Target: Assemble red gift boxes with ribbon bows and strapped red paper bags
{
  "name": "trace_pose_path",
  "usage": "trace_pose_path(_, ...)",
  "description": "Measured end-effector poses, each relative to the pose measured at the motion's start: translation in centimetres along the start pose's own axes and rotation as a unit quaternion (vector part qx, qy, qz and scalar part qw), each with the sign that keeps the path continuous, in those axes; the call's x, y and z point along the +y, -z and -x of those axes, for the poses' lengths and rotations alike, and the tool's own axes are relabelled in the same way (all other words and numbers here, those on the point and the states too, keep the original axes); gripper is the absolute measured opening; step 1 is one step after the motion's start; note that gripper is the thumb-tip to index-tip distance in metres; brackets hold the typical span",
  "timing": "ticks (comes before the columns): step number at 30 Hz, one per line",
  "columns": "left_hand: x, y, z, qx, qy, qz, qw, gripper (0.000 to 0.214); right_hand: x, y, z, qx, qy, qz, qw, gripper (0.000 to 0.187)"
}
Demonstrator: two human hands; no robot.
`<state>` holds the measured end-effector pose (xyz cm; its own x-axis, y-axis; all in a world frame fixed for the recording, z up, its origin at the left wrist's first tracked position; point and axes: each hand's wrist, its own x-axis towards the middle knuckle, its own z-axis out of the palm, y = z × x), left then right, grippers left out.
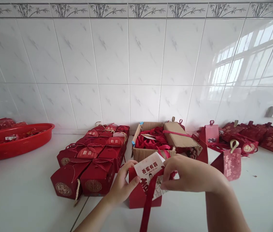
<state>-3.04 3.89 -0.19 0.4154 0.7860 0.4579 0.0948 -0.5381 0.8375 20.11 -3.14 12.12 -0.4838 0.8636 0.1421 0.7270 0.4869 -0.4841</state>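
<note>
A small red gift box [138,195] stands on the white counter right in front of me. My left hand [123,183] grips its left top edge, thumb pressed on a white card with red print [149,167] that sticks out of the box. My right hand [189,174] pinches the card's right side together with a red ribbon [148,203] that hangs down over the box front.
Several finished red boxes [92,161] stand in rows to the left. A cardboard carton of red ribbons [148,141] sits behind my hands. A red basin [13,138] is at far left. More red boxes [230,161] stand at right along the tiled wall.
</note>
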Motion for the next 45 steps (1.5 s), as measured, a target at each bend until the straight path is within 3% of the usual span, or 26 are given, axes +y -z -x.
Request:
trace_pose_path(3, 0.2, -0.1, 0.2, 0.015, 0.005, 0.0, 1.0, 0.046, 0.0, -0.8, -1.2, -0.091, -0.037, 0.03, 0.995, 0.021)
trace_pose_path(6, 0.2, -0.1, 0.2, 0.046, -0.008, -0.015, 0.999, 0.055, -0.2, -1.9, -2.4, -0.118, -0.053, 0.061, 0.99, 0.013)
trace_pose_path(10, -0.4, 0.2, -0.4, 0.111, -0.035, -0.025, 0.993, 0.029, -0.8, -3.1, -3.2, -0.125, -0.053, 0.088, 0.987, 0.01)
trace_pose_path(12, -0.6, 0.4, -0.7, 0.126, -0.033, -0.024, 0.991, 0.024, -0.8, -3.1, -3.0, -0.098, -0.049, 0.086, 0.99, 0.006)
trace_pose_path(14, -0.5, 0.5, -0.7, 0.116, -0.027, -0.02, 0.993, 0.023, -0.6, -2.6, -2.7, -0.059, -0.056, 0.094, 0.992, 0.02)
trace_pose_path(17, -0.2, 0.4, -0.6, 0.098, -0.011, -0.015, 0.995, 0.024, 0.6, -1.4, -2.0, 0.017, -0.111, 0.122, 0.986, 0.033)
trace_pose_path(20, 0.0, 0.4, -0.5, 0.1, 0.004, -0.022, 0.995, 0.024, 2.2, -0.4, -1.4, 0.11, -0.167, 0.136, 0.97, 0.027)
trace_pose_path(24, -0.1, 0.5, -0.5, 0.105, 0.013, -0.029, 0.994, 0.026, 3.3, -0.5, -0.6, 0.202, -0.121, 0.16, 0.959, 0.02)
trace_pose_path(28, -0.2, 0.4, -0.5, 0.104, 0.015, -0.02, 0.994, 0.026, 2.5, -1.3, -0.3, 0.263, -0.093, 0.189, 0.942, 0.017)
trace_pose_path(30, -0.1, 0.3, -0.5, 0.105, 0.013, -0.012, 0.994, 0.027, 1.8, -1.3, -0.5, 0.216, -0.084, 0.15, 0.961, 0.036)
trace_pose_path(32, 0.1, 0.3, -0.6, 0.105, 0.011, -0.005, 0.994, 0.028, 1.4, -1.2, -1.1, 0.113, -0.068, 0.075, 0.988, 0.058)
trace_pose_path(35, 0.1, 0.3, -0.6, 0.109, 0.007, -0.002, 0.994, 0.029, 1.3, -1.3, -2.3, 0.009, -0.053, -0.003, 0.999, 0.078)
trace_pose_path(40, -0.2, 0.2, -0.5, 0.122, 0.013, 0.0, 0.992, 0.033, 2.3, -1.9, -3.8, 0.033, -0.028, -0.017, 0.999, 0.069)
trace_pose_path(45, -0.3, 0.1, -0.5, 0.133, 0.017, 0.004, 0.991, 0.036, 2.8, -1.7, -4.0, 0.007, -0.038, -0.015, 0.999, 0.031)
